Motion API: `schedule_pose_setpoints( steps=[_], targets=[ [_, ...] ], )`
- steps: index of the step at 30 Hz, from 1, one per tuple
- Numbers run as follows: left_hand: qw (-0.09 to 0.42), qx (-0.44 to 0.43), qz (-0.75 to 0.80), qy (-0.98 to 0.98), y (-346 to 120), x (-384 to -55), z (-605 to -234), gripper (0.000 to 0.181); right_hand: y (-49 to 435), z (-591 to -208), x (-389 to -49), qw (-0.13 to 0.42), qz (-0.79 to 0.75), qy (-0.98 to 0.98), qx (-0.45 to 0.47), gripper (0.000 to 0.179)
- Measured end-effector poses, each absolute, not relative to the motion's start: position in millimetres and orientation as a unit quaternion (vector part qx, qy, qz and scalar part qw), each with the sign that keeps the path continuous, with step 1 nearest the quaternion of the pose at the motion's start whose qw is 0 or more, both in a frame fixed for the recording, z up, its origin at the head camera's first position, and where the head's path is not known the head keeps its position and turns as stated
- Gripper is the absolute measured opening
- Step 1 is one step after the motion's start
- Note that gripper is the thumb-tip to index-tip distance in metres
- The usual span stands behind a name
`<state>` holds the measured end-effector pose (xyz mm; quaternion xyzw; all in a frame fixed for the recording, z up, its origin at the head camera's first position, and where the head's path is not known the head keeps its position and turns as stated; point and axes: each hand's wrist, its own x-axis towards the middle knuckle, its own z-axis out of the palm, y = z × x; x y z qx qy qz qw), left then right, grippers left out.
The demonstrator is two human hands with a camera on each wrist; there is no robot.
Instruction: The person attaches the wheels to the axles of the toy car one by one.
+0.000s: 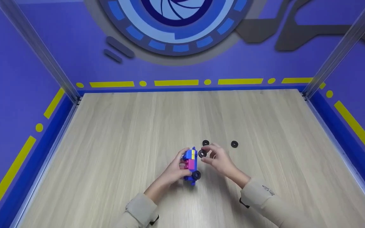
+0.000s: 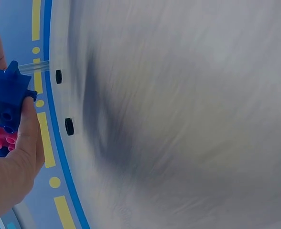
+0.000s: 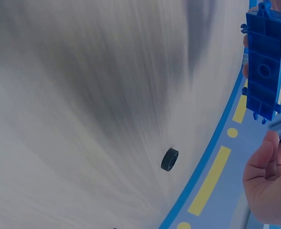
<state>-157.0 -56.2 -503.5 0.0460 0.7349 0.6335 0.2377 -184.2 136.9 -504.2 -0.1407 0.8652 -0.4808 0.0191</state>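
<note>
My left hand [image 1: 171, 172] grips a toy car of blue, pink and yellow building blocks [image 1: 191, 164], tilted on its side. One black wheel [image 1: 196, 175] is fitted at the car's near end. Between thumb and fingertips, my right hand [image 1: 221, 161] pinches a loose black wheel [image 1: 202, 153], just right of the car's far end and apart from it. In the right wrist view the car's blue underside [image 3: 264, 67] shows, with bare axle stubs. The left wrist view shows the left thumb against the car's blue block [image 2: 9, 90].
Two more black wheels lie on the wooden table: one wheel [image 1: 205, 142] just beyond the right fingertips, another wheel [image 1: 234, 144] farther right. Blue-purple panels [image 1: 176, 71] with yellow marks wall the table at the back and both sides.
</note>
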Motion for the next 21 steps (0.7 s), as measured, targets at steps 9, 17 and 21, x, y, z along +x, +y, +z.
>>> schedule_pose_setpoints(
  steps=[9,17,21],
  targets=[
    [0.241,0.057,0.636,0.731,-56.9,-158.6,-508.2,0.086,130.6,-505.4,-182.6,0.004,-0.48,0.863,-0.157,0.03],
    [0.249,0.057,0.644,0.721,-55.5,-161.2,-521.4,0.085,129.0,-505.3,-181.7,-0.007,-0.472,0.866,-0.165,0.028],
    [0.247,0.061,0.643,0.723,-54.8,-161.2,-521.6,0.085,127.9,-505.0,-180.9,-0.009,-0.472,0.865,-0.168,0.028]
  ],
)
